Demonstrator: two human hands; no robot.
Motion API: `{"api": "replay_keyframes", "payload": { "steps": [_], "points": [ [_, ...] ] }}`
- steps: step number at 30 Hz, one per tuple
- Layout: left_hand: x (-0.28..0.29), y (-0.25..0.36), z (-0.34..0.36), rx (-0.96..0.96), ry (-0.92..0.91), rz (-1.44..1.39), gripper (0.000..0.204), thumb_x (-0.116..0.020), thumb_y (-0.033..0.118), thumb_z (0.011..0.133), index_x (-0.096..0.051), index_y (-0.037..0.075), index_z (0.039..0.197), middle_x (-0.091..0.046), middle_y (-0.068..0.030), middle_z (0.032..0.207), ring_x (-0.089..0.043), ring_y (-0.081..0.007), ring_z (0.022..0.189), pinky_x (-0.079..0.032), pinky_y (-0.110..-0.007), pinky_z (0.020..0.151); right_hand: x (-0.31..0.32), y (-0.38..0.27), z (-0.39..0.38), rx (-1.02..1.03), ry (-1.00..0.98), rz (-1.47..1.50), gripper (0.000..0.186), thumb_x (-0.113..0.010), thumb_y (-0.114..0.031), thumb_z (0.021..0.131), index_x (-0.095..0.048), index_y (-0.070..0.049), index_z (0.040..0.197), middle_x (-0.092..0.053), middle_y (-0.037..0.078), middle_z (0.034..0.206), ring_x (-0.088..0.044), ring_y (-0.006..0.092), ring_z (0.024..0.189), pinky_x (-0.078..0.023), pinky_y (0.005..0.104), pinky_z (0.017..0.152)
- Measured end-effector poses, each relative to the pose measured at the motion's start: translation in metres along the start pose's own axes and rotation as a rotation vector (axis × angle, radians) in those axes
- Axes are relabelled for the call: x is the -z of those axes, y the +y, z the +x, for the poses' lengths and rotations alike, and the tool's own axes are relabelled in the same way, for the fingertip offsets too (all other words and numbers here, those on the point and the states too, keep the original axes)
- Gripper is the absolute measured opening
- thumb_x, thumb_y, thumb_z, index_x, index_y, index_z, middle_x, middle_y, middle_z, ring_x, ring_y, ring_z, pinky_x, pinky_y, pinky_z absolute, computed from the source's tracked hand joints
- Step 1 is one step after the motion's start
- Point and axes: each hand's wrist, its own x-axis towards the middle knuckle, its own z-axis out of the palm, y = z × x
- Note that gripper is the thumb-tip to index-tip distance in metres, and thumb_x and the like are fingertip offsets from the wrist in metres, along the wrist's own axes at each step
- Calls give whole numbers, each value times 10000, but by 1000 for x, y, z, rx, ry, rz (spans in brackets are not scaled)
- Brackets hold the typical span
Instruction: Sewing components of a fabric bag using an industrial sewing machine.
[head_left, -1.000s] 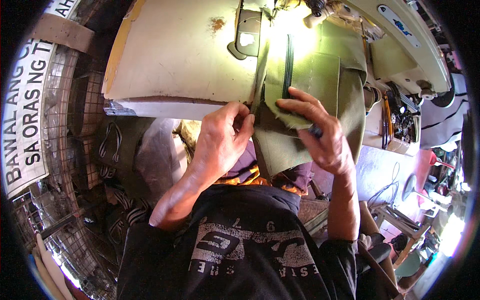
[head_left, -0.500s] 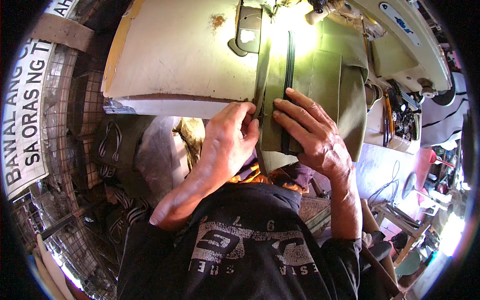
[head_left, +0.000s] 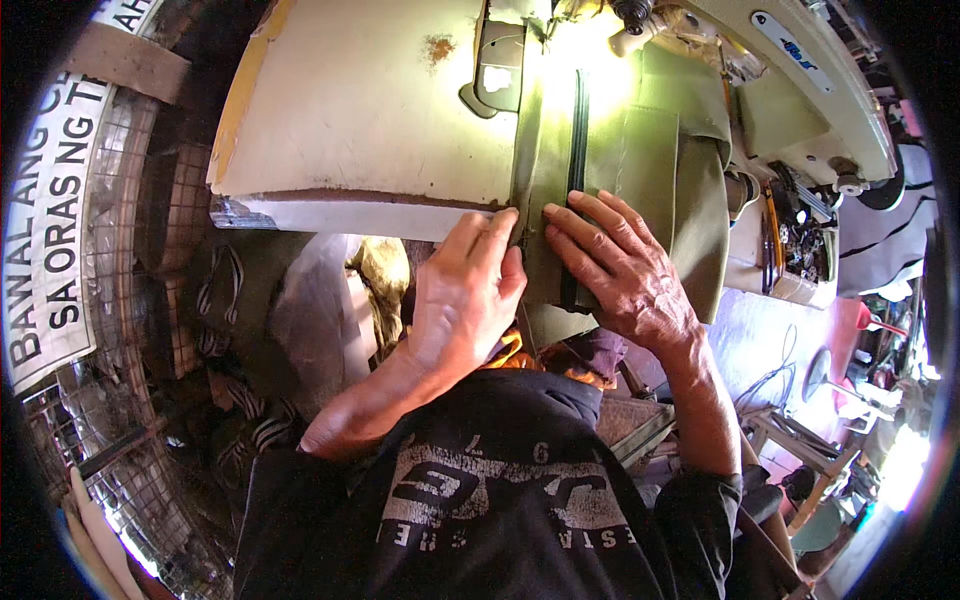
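Observation:
A piece of olive-green fabric lies under the head of a sewing machine, hanging over the near edge of the table. A black zipper runs lengthwise along it, towards me. My left hand is closed on the fabric's left edge, thumb and fingers pinching it beside the table's front edge. Flat on the cloth, over the zipper's near part, rests my right hand with fingers stretched out. Bright lamp light washes out the stitching area, so the needle and presser foot cannot be made out.
The cream sewing table has a worn front edge and a metal plate. Wire mesh and a lettered sign stand at the left. A clear plastic bag hangs below. Tools and parts lie at the right.
My left fingers have straightened and lie further over the fabric's edge. My right hand has slid slightly nearer to me, its fingers still flat. The fabric's right side has shifted a little.

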Motion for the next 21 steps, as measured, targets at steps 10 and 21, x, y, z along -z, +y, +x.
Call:
{"api": "replay_keyframes", "payload": {
  "steps": [10,21],
  "points": [
    [-2,13,2,-194,-53,465,444,-701,84,763,-611,-25,1184,-556,-120,947,-610,-278,871,-518,-388,738,26,4,6,-35,-96,217,794,-787,-458,710,-573,12,1313,-530,168,1427,-468,353,1361,-351,496,1163],
    [-1,19,3,-215,-149,504,364,-639,71,787,-631,-77,1119,-540,-120,906,-602,-278,855,-514,-375,749,7,3,30,-76,99,192,317,-620,-184,857,-660,4,1109,-631,115,1124,-615,295,1050,-505,400,897]
  ]
}}
